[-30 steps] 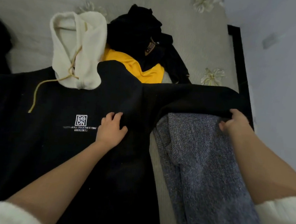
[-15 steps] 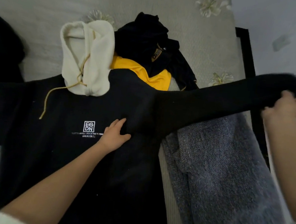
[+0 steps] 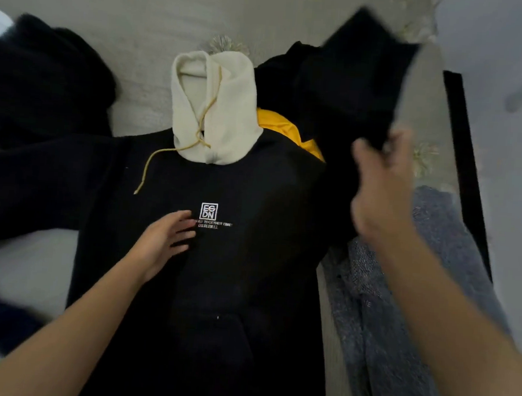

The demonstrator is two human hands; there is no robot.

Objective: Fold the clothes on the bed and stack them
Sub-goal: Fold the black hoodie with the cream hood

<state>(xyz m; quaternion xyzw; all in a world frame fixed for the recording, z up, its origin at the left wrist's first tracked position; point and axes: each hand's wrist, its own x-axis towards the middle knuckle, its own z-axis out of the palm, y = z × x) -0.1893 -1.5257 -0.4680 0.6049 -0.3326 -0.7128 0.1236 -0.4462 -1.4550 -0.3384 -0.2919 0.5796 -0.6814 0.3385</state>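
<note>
The fingers (image 3: pixel 184 222) of the left hand (image 3: pixel 160 243) lie straight and slightly spread. They hold nothing and press flat on the chest of the black hoodie (image 3: pixel 232 282), just beside its white logo (image 3: pixel 208 211). The right hand (image 3: pixel 380 190) is blurred, but its fingers (image 3: pixel 365 149) look curled round the end of the hoodie's sleeve (image 3: pixel 354 80). The sleeve is held up off the bed (image 3: pixel 143 10) and reaches toward the upper right of the frame.

The hoodie lies face up across the middle of the frame, its cream hood (image 3: pixel 216 108) flat at upper centre and a drawstring (image 3: pixel 160 160) trailing down to the left. It looks like thick, soft fleece, limp and fairly heavy, so it will likely sag wherever it is unsupported. The cuff and the shoulder seam seem the best places to hold it, with a flat palm anchoring the body.

A yellow garment (image 3: pixel 286 128) peeks out behind the shoulder, a grey knit garment (image 3: pixel 401 300) lies at lower right, and a dark garment (image 3: pixel 46 74) sits at upper left.
</note>
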